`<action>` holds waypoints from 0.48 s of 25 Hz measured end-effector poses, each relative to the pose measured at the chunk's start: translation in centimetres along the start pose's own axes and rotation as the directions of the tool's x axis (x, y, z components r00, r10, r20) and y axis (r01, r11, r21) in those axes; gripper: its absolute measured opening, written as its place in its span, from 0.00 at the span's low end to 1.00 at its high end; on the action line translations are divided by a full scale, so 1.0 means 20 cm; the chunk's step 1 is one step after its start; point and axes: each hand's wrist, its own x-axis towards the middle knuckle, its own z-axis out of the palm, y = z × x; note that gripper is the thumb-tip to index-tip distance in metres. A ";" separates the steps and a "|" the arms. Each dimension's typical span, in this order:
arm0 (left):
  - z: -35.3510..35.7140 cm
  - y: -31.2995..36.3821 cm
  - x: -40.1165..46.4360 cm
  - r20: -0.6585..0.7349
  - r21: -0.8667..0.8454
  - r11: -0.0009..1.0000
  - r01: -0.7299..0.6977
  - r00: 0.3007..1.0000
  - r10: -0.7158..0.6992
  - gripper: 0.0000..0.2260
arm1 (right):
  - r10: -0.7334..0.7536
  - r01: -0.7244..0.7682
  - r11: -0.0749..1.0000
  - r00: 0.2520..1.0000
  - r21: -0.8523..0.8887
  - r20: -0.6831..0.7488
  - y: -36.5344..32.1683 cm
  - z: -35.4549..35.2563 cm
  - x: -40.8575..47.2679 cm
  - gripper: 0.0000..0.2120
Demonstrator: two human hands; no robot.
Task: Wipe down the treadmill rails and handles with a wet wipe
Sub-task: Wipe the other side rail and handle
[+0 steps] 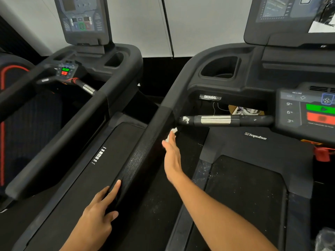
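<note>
1. Head view: two black treadmills were seen side by side, and the left rail (145, 142) of the nearer one ran diagonally from the lower middle up toward its console (306, 113).
2. The left hand (98, 212) was laid on the lower end of that rail, its fingers (115, 189) stretched along the outer side and the thumb set against the inner side, so the rail was loosely clasped.
3. The right hand (172, 156) was held out further up, just beside the rail's inner face, with the arm reaching in from the lower right.
4. A crumpled white wipe (172, 134) was pinched at the tips of the right fingers (173, 140), close to where the rail meets the handle (224, 120).
5. The handle was seen lying crosswise under the console, with a silver sensor band at its middle and white smears (185, 119) at its left end.
6. White specks were scattered over the deck (157, 200) below the right arm.
7. The belt (248, 182) lay to the right of the arm, below a cover marked "impulse".
8. A cup holder (220, 68) was sunk in the console top above the handle.
</note>
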 end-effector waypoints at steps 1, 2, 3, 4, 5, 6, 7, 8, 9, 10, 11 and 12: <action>0.00 0.00 0.00 0.000 -0.001 1.000 0.001 1.000 -0.001 0.43 | -0.006 0.006 1.000 1.000 0.004 0.026 0.03 0.01 -0.06 0.32; 0.00 0.00 0.00 0.000 -0.005 1.000 0.000 1.000 0.000 0.43 | -0.015 0.015 1.000 1.000 -0.001 0.028 0.04 0.01 -0.06 0.33; 0.00 -0.01 0.00 -0.003 -0.011 1.000 -0.002 1.000 0.002 0.43 | -0.020 0.020 1.000 1.000 -0.004 0.011 0.03 0.01 -0.02 0.32; 0.00 -0.01 0.00 0.000 -0.016 1.000 -0.001 1.000 0.001 0.43 | -0.019 0.019 1.000 1.000 -0.013 -0.012 0.00 0.00 0.02 0.31; 0.00 -0.01 0.00 0.004 -0.018 1.000 0.000 1.000 0.000 0.43 | -0.017 0.016 1.000 0.999 -0.016 -0.030 -0.03 0.00 0.06 0.31; 0.00 -0.01 0.01 0.005 -0.017 1.000 -0.001 1.000 0.001 0.43 | -0.019 0.019 1.000 0.999 -0.011 -0.039 -0.05 0.00 0.07 0.31; 0.00 -0.01 0.01 0.001 -0.016 1.000 -0.004 1.000 0.004 0.43 | -0.022 0.021 1.000 0.999 -0.009 -0.028 -0.04 0.00 0.06 0.31; 0.01 -0.01 0.00 -0.006 -0.015 1.000 -0.009 1.000 0.009 0.43 | -0.028 0.028 0.999 1.000 -0.018 -0.004 -0.02 0.00 0.02 0.31; 0.01 -0.02 0.01 -0.012 -0.012 1.000 -0.015 1.000 0.015 0.43 | -0.037 0.038 0.999 0.999 -0.027 0.023 0.03 0.02 -0.05 0.32; 0.01 -0.02 0.01 -0.016 -0.006 1.000 -0.020 1.000 0.020 0.44 | -0.040 0.041 0.999 0.998 -0.030 0.043 0.07 0.04 -0.11 0.33; 0.01 -0.03 0.02 -0.017 0.001 1.000 -0.021 1.000 0.021 0.44 | -0.049 0.050 0.998 0.997 -0.025 0.057 0.08 0.06 -0.13 0.34; 0.01 -0.03 0.02 -0.014 0.002 1.000 -0.017 1.000 0.017 0.44 | -0.064 0.065 0.998 0.997 -0.009 0.053 0.07 0.07 -0.11 0.33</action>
